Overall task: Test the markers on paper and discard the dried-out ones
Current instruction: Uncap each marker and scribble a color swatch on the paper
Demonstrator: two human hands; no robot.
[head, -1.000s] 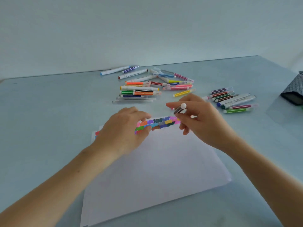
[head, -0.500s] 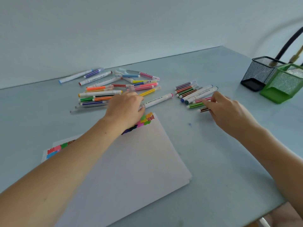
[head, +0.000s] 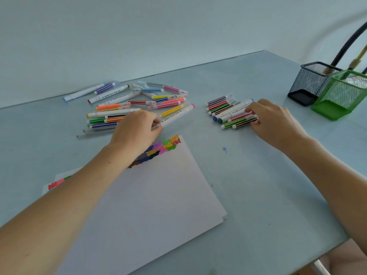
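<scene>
The pale counter [head: 248, 195] carries everything. On its near side lies the white paper [head: 151, 205], with a band of colour swatches [head: 160, 147] along its far edge; a second sheet [head: 52, 184] peeks out at the left. Far left of centre sprawls the loose pile of markers [head: 139, 102], seemingly those not yet tried. To its right, apart from it, sits a tidy row of markers [head: 228, 110], probably the tested ones.

A second ago both hands were over the swatches, the right hand holding a dark marker. Now the right hand [head: 276, 120] rests on the near end of the row, fingertips curled onto that dark marker [head: 245, 122], just set down there. The left hand [head: 139, 130] has reached the pile and pinches a thick white marker with a pink tip [head: 176, 117]. One test is finished and the next is starting.

At far right stand a black mesh holder [head: 311, 82] and a green mesh holder [head: 341, 96].
</scene>
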